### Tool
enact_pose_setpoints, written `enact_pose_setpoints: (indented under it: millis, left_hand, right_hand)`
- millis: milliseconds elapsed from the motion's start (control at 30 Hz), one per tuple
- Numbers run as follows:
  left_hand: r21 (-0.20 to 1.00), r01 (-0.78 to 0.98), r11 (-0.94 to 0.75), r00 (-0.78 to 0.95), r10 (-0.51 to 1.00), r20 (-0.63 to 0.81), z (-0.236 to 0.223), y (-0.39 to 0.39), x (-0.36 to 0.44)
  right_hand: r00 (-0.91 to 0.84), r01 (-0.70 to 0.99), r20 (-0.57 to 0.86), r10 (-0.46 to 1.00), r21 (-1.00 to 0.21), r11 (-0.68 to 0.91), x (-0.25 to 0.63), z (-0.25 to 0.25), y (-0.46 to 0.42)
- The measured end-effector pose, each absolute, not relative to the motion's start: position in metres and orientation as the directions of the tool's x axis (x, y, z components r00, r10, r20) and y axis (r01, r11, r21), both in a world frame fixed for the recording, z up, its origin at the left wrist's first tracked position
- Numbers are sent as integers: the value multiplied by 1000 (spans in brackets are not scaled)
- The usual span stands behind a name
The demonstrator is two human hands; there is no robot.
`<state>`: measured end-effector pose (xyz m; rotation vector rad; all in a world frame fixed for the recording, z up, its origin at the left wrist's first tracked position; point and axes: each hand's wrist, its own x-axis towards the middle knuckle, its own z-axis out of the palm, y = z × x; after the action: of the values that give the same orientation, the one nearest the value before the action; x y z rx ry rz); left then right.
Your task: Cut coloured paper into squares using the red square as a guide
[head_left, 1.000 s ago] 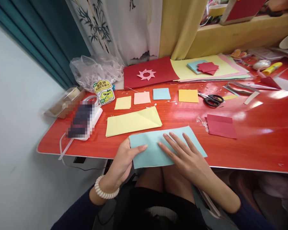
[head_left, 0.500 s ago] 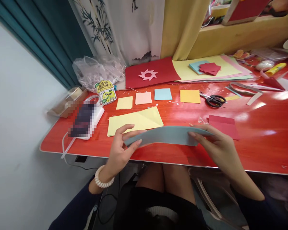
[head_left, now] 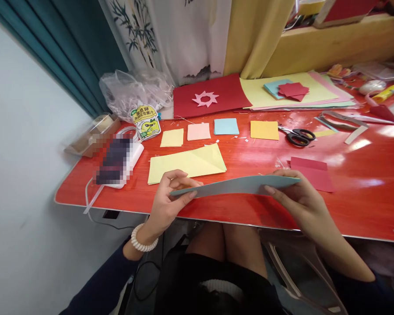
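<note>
A long grey-blue strip of paper (head_left: 230, 187) is stretched between my hands above the front of the red table, tilted so it looks narrow. Its left end is pinched by my left hand (head_left: 170, 197), thumb on the near side. My right hand (head_left: 297, 197) grips the right end, with the thumb below and the fingers mostly hidden behind. Just beyond the strip lies a folded light-yellow sheet (head_left: 187, 164). A dark-red paper piece (head_left: 311, 173) rests on the table behind my right hand.
Square paper stacks in yellow (head_left: 172, 138), pink (head_left: 198, 131), blue (head_left: 226, 126) and orange (head_left: 264, 130) form a row. Black scissors (head_left: 298, 136) lie beside them. A pink paper star ring (head_left: 205, 99) sits on red card (head_left: 230, 89). A phone (head_left: 114, 162) is at the left.
The strip has tilted flatter, so less of its face shows, and its bend has eased. My right hand has shifted slightly right. The whole view has turned a little.
</note>
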<state>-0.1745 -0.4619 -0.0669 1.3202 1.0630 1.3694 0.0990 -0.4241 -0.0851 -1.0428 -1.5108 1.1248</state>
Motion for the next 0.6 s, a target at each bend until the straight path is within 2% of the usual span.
enact_pose_setpoints:
  millis: [167,367,533,600]
  left_hand:
    - [994,-42,-96,39,994,98,-60,-462,-175]
    - [988,157,-6,97,995,-10,-62,-459,-181]
    - [993,82,85,17,996,-87,-61,-455,-179]
    - [993,29,117,7,993,-118,-59,-454,-176]
  right_hand:
    - [-201,116,174,964,-973,199,101,-87,-424]
    - [-210,249,135,968,-950,187,101,-86,-424]
    - [-219,370,80,972,-915,159,108,-85,-431]
    - [-163,407,123,979,-895,180,109,-79,-437]
